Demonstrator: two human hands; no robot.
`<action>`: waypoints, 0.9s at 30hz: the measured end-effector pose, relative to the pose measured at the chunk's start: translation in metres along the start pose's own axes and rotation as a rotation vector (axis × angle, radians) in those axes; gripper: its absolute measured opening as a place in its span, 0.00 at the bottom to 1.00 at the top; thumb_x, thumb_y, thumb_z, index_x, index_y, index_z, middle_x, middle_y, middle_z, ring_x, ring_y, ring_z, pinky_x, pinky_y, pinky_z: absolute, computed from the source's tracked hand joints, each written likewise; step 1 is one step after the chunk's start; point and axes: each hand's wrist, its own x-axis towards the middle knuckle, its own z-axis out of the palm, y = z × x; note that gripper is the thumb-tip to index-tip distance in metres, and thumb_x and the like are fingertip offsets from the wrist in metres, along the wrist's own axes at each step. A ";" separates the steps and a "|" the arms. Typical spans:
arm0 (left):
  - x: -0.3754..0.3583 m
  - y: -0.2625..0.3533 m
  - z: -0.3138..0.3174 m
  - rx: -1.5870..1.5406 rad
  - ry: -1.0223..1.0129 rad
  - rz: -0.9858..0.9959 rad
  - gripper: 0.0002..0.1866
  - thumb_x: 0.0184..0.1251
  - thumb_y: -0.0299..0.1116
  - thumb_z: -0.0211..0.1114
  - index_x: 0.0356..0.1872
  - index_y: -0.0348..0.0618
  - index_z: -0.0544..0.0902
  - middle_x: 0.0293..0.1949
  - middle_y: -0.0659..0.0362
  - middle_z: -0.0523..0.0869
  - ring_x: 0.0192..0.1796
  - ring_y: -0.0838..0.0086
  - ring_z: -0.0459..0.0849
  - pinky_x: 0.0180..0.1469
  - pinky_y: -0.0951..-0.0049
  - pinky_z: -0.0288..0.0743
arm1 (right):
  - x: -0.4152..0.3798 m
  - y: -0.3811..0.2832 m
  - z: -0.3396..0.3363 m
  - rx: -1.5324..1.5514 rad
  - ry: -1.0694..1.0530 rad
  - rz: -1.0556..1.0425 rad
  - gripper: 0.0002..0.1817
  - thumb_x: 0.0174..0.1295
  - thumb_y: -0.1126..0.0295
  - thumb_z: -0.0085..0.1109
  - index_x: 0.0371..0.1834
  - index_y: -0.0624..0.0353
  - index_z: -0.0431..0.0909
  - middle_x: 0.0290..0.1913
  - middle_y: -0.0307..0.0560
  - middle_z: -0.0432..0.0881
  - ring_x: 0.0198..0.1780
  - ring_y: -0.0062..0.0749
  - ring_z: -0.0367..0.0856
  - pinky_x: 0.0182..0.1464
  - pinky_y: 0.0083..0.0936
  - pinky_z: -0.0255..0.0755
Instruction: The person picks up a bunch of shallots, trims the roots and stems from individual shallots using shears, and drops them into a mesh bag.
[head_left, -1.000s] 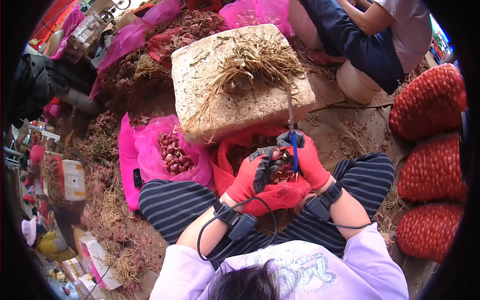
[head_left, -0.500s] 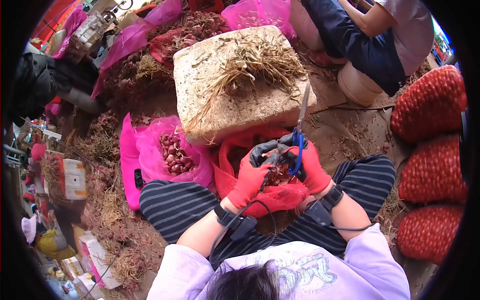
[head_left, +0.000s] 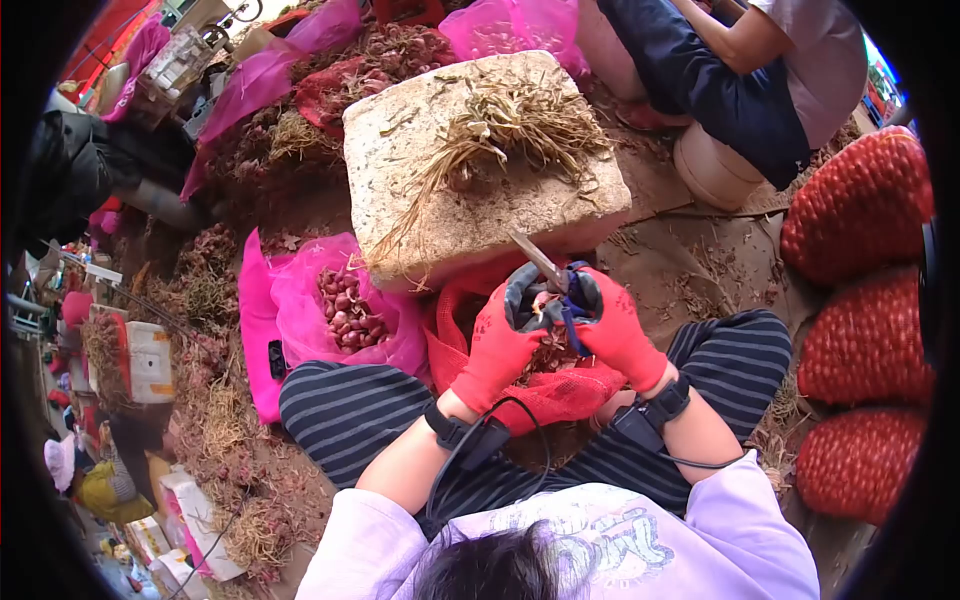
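My left hand (head_left: 495,338), in a red glove with dark fingertips, is closed around a small shallot (head_left: 541,302) with a pale end. In my right hand (head_left: 620,325), gloved alike, is a pair of blue-handled scissors (head_left: 541,262). The blades point up and left, close above the left fingertips. Both hands are over an open red mesh bag (head_left: 570,392) between my legs, with shallots and dry scraps partly hidden inside it. To the left, a pink mesh bag (head_left: 400,335) holds peeled-looking shallots (head_left: 350,312).
A worn foam block (head_left: 400,160) stands ahead, topped with dry stalks (head_left: 525,125). Full red net sacks (head_left: 865,345) line the right side. Another person (head_left: 760,90) sits at the upper right on a white bucket (head_left: 712,172). Dry plant scraps (head_left: 225,410) litter the ground at left.
The scissors have swung from pointing upward to pointing up and left, over the left hand. My right hand has turned inward, and the shallot shows more clearly.
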 end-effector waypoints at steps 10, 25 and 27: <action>-0.004 0.011 -0.004 -0.504 -0.088 -0.117 0.26 0.59 0.13 0.60 0.62 0.33 0.70 0.51 0.58 0.80 0.53 0.78 0.78 0.59 0.77 0.71 | 0.002 0.010 -0.011 0.896 0.005 0.404 0.10 0.60 0.74 0.61 0.43 0.63 0.76 0.35 0.42 0.81 0.31 0.23 0.81 0.32 0.19 0.77; -0.006 0.011 -0.002 -0.587 -0.109 -0.152 0.22 0.67 0.21 0.59 0.62 0.36 0.70 0.53 0.55 0.79 0.54 0.71 0.80 0.58 0.71 0.75 | -0.001 -0.001 -0.003 0.463 0.095 0.258 0.15 0.54 0.76 0.68 0.45 0.62 0.77 0.41 0.40 0.82 0.43 0.21 0.78 0.49 0.21 0.73; -0.006 0.015 0.000 -0.647 -0.106 -0.205 0.22 0.67 0.22 0.59 0.62 0.36 0.69 0.52 0.55 0.80 0.54 0.70 0.80 0.57 0.71 0.75 | -0.001 -0.005 -0.005 0.589 0.081 0.272 0.15 0.54 0.76 0.68 0.45 0.61 0.78 0.41 0.40 0.82 0.43 0.21 0.78 0.48 0.20 0.74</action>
